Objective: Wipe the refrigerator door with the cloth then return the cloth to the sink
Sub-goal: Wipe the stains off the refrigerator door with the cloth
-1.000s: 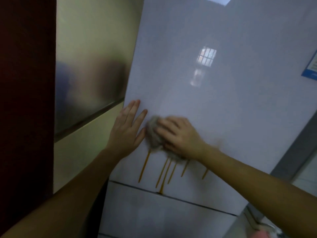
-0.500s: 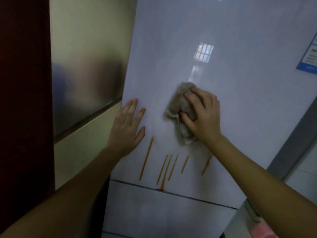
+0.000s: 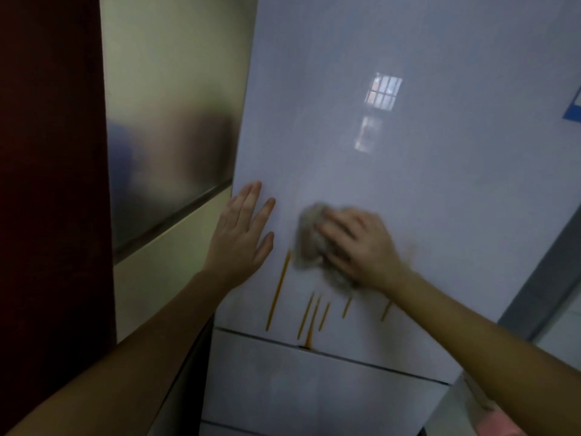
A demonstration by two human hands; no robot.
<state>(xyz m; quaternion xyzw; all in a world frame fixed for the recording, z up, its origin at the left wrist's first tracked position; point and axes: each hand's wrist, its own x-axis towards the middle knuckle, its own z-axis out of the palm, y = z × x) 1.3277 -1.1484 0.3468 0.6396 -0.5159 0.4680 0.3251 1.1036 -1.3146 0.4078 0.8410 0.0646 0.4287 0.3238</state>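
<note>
The white refrigerator door (image 3: 408, 152) fills the middle and right of the head view. Several orange drip streaks (image 3: 309, 316) run down its lower part to the seam above the lower door. My right hand (image 3: 361, 247) holds a bunched grey cloth (image 3: 309, 239) against the door just above the streaks; both are motion-blurred. My left hand (image 3: 243, 237) lies flat on the door's left edge with fingers straight, touching nothing else.
A dark red panel (image 3: 47, 184) stands at far left, with a glossy cream wall and steel strip (image 3: 169, 171) beside the fridge. A blue sticker (image 3: 573, 108) sits at the door's right edge. Something pink (image 3: 500, 423) shows at bottom right.
My right hand swept the cloth up and right, then back down and left to just above the streaks. My left hand stayed flat on the door's edge.
</note>
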